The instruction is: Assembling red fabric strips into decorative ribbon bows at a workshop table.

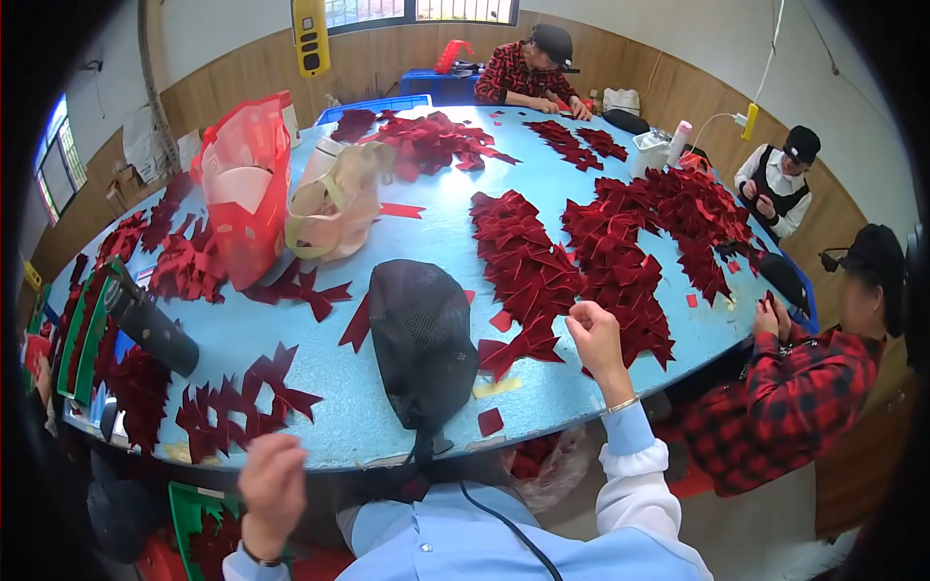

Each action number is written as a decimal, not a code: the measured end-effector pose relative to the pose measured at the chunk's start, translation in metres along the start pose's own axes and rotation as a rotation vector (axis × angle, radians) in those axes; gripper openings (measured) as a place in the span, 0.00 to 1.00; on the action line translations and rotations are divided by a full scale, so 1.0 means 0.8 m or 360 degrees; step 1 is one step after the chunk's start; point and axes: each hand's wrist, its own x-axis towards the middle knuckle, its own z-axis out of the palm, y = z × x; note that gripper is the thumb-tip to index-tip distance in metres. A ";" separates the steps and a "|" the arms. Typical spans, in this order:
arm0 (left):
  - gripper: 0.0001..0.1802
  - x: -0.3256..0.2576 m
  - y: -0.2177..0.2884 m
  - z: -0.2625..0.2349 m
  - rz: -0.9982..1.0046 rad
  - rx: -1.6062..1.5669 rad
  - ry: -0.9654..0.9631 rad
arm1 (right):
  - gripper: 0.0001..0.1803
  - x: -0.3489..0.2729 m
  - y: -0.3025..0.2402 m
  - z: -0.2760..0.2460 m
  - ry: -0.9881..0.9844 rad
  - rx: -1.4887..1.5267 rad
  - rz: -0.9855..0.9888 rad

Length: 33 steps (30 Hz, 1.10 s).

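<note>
My right hand [595,339] is raised over the near end of the dark red ribbon-bow pieces, its fingers closed in a pinch. Whatever may be between the fingertips is too small to make out. Beneath and beyond it lie overlapping rows of red pieces [523,257] and a second row [615,266]. My left hand [274,484] hovers at the table's near edge, smeared by motion, fingers seemingly curled. Closest to it on the table is a short row of red bows [237,407]. A small red square [491,422] lies near the front edge.
A black mesh bag [421,339] stands between my hands on the blue table [441,228]. Leftward are a dark bottle [150,324], a red plastic bag [247,194] and a beige bag [334,208]. Green crates [199,513] sit at left. Co-workers [790,397] sit at right and far side.
</note>
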 end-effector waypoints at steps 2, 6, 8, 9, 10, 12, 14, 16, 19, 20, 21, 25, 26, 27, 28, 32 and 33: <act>0.11 0.020 0.022 0.053 0.0067 -0.0135 -0.0083 | 0.08 0.017 0.017 -0.005 -0.0184 0.0030 -0.0160; 0.11 0.041 0.064 0.111 0.0182 -0.0266 -0.0241 | 0.17 0.024 0.026 -0.001 -0.0386 -0.0191 -0.0861; 0.11 0.049 0.074 0.133 0.0226 -0.0308 -0.0314 | 0.17 0.017 0.045 0.019 -0.0412 -0.0267 -0.0863; 0.11 0.051 0.077 0.144 0.0233 -0.0310 -0.0354 | 0.18 0.015 0.051 0.025 -0.0445 -0.0342 -0.0886; 0.12 0.052 0.079 0.154 0.0243 -0.0315 -0.0395 | 0.18 0.015 0.056 0.028 -0.0437 -0.0355 -0.0861; 0.12 0.055 0.085 0.175 0.0259 -0.0340 -0.0452 | 0.17 0.016 0.058 0.032 -0.0466 -0.0501 -0.0862; 0.13 0.057 0.086 0.190 0.0281 -0.0349 -0.0497 | 0.16 0.017 0.067 0.024 -0.0480 -0.0580 -0.0844; 0.13 0.057 0.081 0.194 0.0277 -0.0342 -0.0521 | 0.15 0.023 0.069 0.018 -0.0368 -0.0431 -0.0828; 0.11 0.057 0.077 0.198 0.0134 -0.0609 -0.0461 | 0.12 0.024 0.033 0.004 -0.0438 0.0225 -0.0292; 0.11 0.055 0.076 0.197 0.0090 -0.0595 -0.0441 | 0.10 0.021 0.011 0.003 -0.0536 0.0763 0.0278; 0.11 0.057 0.073 0.196 0.0014 -0.0710 -0.0401 | 0.10 0.013 -0.007 0.012 -0.0583 0.0762 0.0272; 0.20 0.061 0.059 0.193 -0.0168 -0.0956 -0.0232 | 0.11 -0.038 -0.072 0.056 -0.0659 0.1391 0.0497; 0.24 0.062 0.055 0.190 -0.0147 -0.0950 -0.0196 | 0.11 -0.057 -0.088 0.071 -0.0693 0.1435 0.0549; 0.24 0.058 0.051 0.186 -0.0185 -0.0923 -0.0179 | 0.11 -0.075 -0.103 0.087 -0.0730 0.1482 0.0599; 0.26 0.053 0.046 0.182 -0.0145 -0.0891 -0.0204 | 0.12 -0.091 -0.116 0.102 -0.0767 0.1530 0.0653; 0.30 0.009 0.004 0.165 -0.0240 -0.0736 -0.0257 | 0.15 -0.142 -0.147 0.153 -0.1065 0.1555 0.0884; 0.31 -0.002 -0.009 0.158 -0.0289 -0.0688 -0.0269 | 0.15 -0.150 -0.156 0.165 -0.1098 0.1562 0.0896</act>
